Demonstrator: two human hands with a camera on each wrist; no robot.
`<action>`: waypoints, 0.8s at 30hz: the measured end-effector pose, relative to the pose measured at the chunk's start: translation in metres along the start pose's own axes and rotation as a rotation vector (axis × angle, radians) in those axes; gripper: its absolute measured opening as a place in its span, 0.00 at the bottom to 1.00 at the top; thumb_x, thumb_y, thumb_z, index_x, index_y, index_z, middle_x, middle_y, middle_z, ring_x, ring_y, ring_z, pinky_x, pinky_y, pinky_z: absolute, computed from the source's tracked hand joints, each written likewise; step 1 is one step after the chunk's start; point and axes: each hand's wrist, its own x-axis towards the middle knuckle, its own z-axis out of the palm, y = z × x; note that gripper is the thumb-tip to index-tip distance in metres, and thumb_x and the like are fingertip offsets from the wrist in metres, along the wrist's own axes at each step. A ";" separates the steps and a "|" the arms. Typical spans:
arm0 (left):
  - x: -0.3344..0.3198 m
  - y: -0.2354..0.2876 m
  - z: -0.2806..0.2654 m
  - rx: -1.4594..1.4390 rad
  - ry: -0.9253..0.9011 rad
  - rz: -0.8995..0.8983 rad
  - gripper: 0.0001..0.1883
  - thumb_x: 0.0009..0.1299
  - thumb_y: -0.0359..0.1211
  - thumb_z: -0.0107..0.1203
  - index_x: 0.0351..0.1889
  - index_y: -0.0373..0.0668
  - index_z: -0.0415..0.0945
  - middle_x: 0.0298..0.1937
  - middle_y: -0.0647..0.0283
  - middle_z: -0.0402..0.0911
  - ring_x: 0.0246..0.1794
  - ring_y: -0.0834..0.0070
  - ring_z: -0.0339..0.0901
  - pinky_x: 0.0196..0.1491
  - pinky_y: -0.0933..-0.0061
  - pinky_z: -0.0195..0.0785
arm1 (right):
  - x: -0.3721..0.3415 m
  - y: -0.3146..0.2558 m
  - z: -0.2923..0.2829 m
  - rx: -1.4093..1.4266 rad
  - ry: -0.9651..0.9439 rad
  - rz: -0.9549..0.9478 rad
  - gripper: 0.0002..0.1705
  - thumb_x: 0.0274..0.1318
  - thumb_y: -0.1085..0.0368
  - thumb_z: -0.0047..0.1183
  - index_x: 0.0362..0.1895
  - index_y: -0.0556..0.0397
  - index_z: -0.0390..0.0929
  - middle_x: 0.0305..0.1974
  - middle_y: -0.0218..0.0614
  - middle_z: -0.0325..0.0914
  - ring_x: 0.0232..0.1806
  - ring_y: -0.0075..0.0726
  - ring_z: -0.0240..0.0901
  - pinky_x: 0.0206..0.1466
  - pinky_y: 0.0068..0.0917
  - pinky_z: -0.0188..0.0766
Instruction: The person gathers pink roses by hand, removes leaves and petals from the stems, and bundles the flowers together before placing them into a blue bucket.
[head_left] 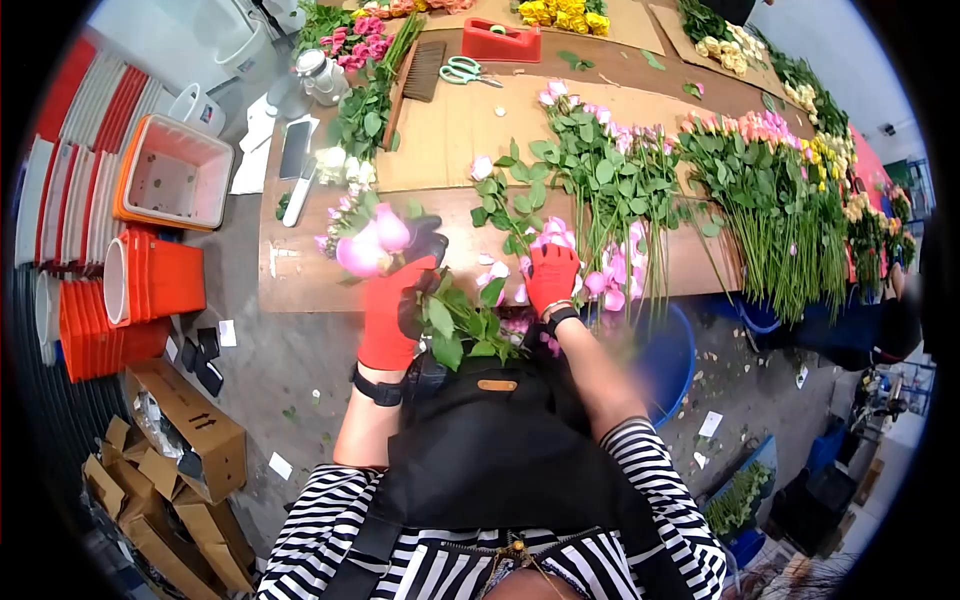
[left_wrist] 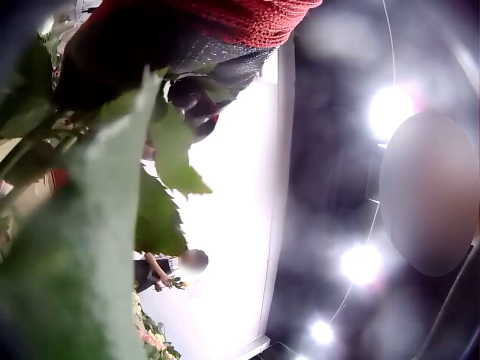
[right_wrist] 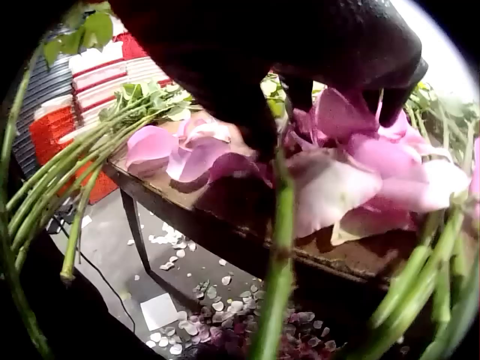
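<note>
My left hand (head_left: 392, 315), in a red glove with dark fingers, grips a bunch of pink roses (head_left: 375, 242) over the table's left front edge. Its leafy stems (head_left: 460, 322) point toward my apron. In the left wrist view a large leaf (left_wrist: 82, 240) covers much of the hand. My right hand (head_left: 553, 278), also gloved, is at the front edge of the table. The right wrist view shows its dark fingers curled down onto a heap of loose pink rose petals (right_wrist: 360, 169). A green stem (right_wrist: 277, 255) crosses in front of that heap.
Pink roses (head_left: 605, 165) and further bunches (head_left: 770, 190) lie along the wooden table (head_left: 330, 285). Scissors (head_left: 465, 70), a brush (head_left: 425, 72), a knife (head_left: 297, 200) and a phone (head_left: 296, 150) lie farther back. A blue tub (head_left: 682, 350) stands below the edge; orange crates (head_left: 165, 275) stand left.
</note>
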 end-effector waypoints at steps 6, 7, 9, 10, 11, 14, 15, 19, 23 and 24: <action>0.017 0.019 0.022 -0.110 0.026 -0.205 0.17 0.77 0.38 0.44 0.56 0.39 0.76 0.48 0.68 0.79 0.32 0.86 0.67 0.34 0.86 0.61 | 0.002 0.005 -0.051 0.743 0.137 0.395 0.18 0.51 0.64 0.58 0.47 0.55 0.75 0.41 0.45 0.79 0.41 0.54 0.76 0.45 0.40 0.72; 0.021 0.020 0.028 -0.126 0.027 -0.201 0.18 0.77 0.39 0.43 0.57 0.39 0.75 0.48 0.68 0.79 0.32 0.87 0.67 0.33 0.86 0.60 | 0.001 0.001 -0.086 0.853 0.075 0.439 0.19 0.52 0.64 0.58 0.48 0.55 0.76 0.42 0.46 0.80 0.41 0.54 0.77 0.45 0.39 0.73; 0.027 0.023 0.042 -0.110 0.029 -0.216 0.21 0.79 0.41 0.40 0.61 0.39 0.71 0.56 0.65 0.78 0.33 0.88 0.68 0.34 0.88 0.60 | -0.015 0.008 -0.082 1.200 0.120 0.475 0.18 0.54 0.68 0.57 0.49 0.58 0.75 0.40 0.42 0.81 0.42 0.37 0.79 0.48 0.31 0.73; 0.031 0.023 0.049 -0.134 0.023 -0.174 0.21 0.79 0.40 0.39 0.62 0.39 0.71 0.57 0.65 0.77 0.34 0.88 0.68 0.34 0.88 0.60 | -0.020 0.004 -0.097 1.251 0.149 0.465 0.17 0.54 0.69 0.57 0.49 0.58 0.75 0.39 0.39 0.81 0.41 0.32 0.78 0.47 0.29 0.72; 0.034 0.023 0.055 -0.157 0.016 -0.134 0.21 0.79 0.39 0.39 0.62 0.39 0.70 0.57 0.65 0.77 0.34 0.88 0.69 0.34 0.88 0.60 | -0.026 0.001 -0.111 1.302 0.176 0.458 0.17 0.53 0.70 0.56 0.48 0.59 0.75 0.38 0.37 0.80 0.41 0.28 0.76 0.47 0.27 0.72; 0.036 0.032 0.074 -0.237 -0.010 -0.136 0.20 0.78 0.39 0.45 0.61 0.37 0.71 0.51 0.63 0.79 0.34 0.85 0.72 0.34 0.86 0.62 | -0.041 -0.006 -0.142 1.306 0.197 0.349 0.17 0.51 0.71 0.56 0.48 0.59 0.76 0.36 0.37 0.80 0.39 0.29 0.76 0.47 0.27 0.72; 0.036 0.028 0.076 -0.305 -0.007 -0.174 0.19 0.77 0.38 0.47 0.60 0.36 0.71 0.48 0.63 0.80 0.33 0.83 0.72 0.34 0.85 0.63 | -0.049 -0.004 -0.137 1.266 0.170 0.319 0.17 0.50 0.71 0.56 0.47 0.59 0.76 0.36 0.39 0.80 0.39 0.32 0.77 0.47 0.28 0.72; 0.026 0.018 0.076 -0.037 -0.193 0.087 0.14 0.76 0.33 0.48 0.54 0.34 0.74 0.42 0.63 0.80 0.35 0.77 0.77 0.36 0.80 0.68 | -0.076 0.005 -0.116 1.120 0.117 0.252 0.19 0.46 0.70 0.60 0.47 0.56 0.79 0.38 0.44 0.81 0.41 0.49 0.79 0.47 0.34 0.73; 0.017 0.028 0.077 0.600 -0.331 0.703 0.16 0.65 0.28 0.60 0.51 0.41 0.79 0.43 0.62 0.83 0.44 0.74 0.80 0.49 0.71 0.73 | -0.084 0.010 -0.128 0.999 0.087 0.153 0.24 0.43 0.69 0.64 0.49 0.54 0.78 0.43 0.44 0.80 0.45 0.52 0.75 0.51 0.39 0.71; 0.012 0.033 0.079 0.514 -0.374 0.631 0.13 0.65 0.28 0.60 0.48 0.40 0.81 0.46 0.62 0.83 0.46 0.71 0.80 0.52 0.68 0.72 | -0.079 0.010 -0.145 0.955 0.058 0.117 0.24 0.43 0.69 0.64 0.49 0.54 0.78 0.44 0.44 0.79 0.47 0.52 0.75 0.52 0.38 0.71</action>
